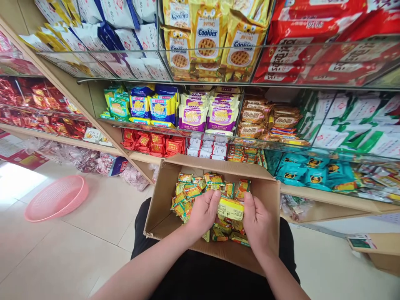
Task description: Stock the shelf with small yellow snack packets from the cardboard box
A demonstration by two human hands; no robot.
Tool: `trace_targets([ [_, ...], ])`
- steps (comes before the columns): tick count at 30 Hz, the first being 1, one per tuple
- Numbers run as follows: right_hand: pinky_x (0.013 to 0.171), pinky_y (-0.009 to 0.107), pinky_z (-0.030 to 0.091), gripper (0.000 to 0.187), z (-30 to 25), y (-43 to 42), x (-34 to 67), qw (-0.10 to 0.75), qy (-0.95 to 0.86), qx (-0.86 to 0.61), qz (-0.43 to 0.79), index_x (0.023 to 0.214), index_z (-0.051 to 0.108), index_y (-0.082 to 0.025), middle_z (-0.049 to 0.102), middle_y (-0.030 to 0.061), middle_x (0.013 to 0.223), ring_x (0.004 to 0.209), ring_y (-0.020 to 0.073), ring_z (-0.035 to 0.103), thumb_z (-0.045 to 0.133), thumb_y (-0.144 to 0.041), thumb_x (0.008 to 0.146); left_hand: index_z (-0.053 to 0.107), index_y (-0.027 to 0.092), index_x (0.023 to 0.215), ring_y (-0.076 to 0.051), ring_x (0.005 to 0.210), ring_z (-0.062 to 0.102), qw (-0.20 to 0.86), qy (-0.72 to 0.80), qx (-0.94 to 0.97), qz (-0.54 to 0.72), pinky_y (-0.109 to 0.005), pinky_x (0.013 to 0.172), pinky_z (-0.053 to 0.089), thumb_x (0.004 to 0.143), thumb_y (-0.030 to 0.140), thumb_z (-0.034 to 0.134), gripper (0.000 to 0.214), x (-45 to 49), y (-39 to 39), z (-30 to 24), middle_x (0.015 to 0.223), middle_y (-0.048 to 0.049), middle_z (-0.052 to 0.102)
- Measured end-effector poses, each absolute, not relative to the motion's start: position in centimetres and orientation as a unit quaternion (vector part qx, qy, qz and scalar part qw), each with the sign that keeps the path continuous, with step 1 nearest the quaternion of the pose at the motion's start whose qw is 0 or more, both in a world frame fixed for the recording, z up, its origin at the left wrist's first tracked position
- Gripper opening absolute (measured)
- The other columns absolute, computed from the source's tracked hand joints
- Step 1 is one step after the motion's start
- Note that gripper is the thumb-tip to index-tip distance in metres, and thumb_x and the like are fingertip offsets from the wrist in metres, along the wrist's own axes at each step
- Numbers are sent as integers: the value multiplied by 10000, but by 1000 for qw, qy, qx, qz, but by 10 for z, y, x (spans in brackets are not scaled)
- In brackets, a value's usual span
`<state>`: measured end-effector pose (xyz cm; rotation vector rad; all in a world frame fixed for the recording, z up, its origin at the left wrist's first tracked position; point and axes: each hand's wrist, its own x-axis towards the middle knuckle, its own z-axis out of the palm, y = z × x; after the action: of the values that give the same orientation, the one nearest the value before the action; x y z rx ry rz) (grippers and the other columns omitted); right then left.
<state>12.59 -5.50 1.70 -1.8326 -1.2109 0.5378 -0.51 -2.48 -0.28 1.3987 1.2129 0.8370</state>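
Between my two hands is a small yellow snack packet [230, 209] with printed text facing up. My left hand [203, 208] pinches its left end, thumb on top. At its right end my right hand [256, 218] grips it the same way. Both hands are over an open cardboard box [165, 200] that rests on my lap. Inside the box lie many small wrapped snack packets [187, 191] in yellow, green and orange. The fingers under the held packet are hidden.
Glass-fronted shelves [206, 79] of bagged biscuits rise just beyond the box. Similar small packets [243, 153] fill a low shelf compartment behind it. A pink plastic basket [58, 198] sits on the tiled floor at left; another cardboard box [379, 250] is at right.
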Motion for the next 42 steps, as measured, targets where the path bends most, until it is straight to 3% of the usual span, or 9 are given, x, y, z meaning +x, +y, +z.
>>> trace_targets([
  [8,463,217,349,491,11,-54,126,438,-464,-740,214,592,585,-167,594,55,530,502,148,520,371,-561,793,431,173,593,-69,379,388,423,522,647,361,-197,399,291,863,459,268,426,-8,-27,1,421,48,375],
  [13,480,225,395,463,-5,-54,135,492,-418,-715,269,741,635,-142,630,60,636,563,161,553,423,-551,781,509,169,645,-79,405,407,389,518,667,367,-200,417,310,871,443,252,438,-9,-28,8,452,32,411],
  [16,525,245,445,456,-14,-57,138,541,-457,-601,370,988,602,-166,646,59,785,619,160,575,447,-540,779,584,174,815,-80,440,453,390,509,668,378,-198,432,343,869,447,261,426,-13,-25,13,575,3,518],
  [20,616,299,507,455,-17,-62,136,534,-479,-467,516,1208,468,-250,615,58,1018,716,166,610,518,-419,788,594,190,978,-79,451,483,445,471,659,382,-206,460,387,847,487,307,433,-18,-19,15,673,-12,574],
  [25,832,355,474,312,-11,-66,142,567,-557,-503,339,1059,599,-267,545,47,1144,1012,207,539,576,-212,753,525,182,1091,-138,691,578,645,411,518,381,-255,596,461,813,546,335,496,-14,-18,21,788,-42,603],
  [28,917,395,412,335,-8,-69,148,558,-595,-468,341,1049,607,-286,463,42,1254,1145,226,441,545,-162,744,527,198,1045,-123,746,573,706,397,447,380,-249,623,476,720,443,570,409,-10,-18,28,976,-41,587],
  [34,778,386,494,547,-9,-70,143,596,-387,-426,560,1293,347,-280,455,83,1278,1094,239,494,522,-289,775,436,187,1142,-145,861,581,676,348,495,420,-265,767,459,648,256,675,553,-4,-17,27,939,-55,635],
  [39,716,326,509,439,-9,-65,150,545,-380,-520,536,1124,509,-186,603,95,1075,935,211,578,619,-321,721,339,171,1234,-148,826,611,631,356,576,378,-276,739,479,741,263,580,556,-3,-16,20,950,-85,647],
  [42,723,300,495,407,-10,-56,180,591,-364,-575,434,1046,544,-180,631,72,1000,863,174,596,653,-322,681,342,187,1255,-160,958,566,441,374,737,350,-323,840,442,793,267,506,497,-14,3,23,1082,-102,596],
])
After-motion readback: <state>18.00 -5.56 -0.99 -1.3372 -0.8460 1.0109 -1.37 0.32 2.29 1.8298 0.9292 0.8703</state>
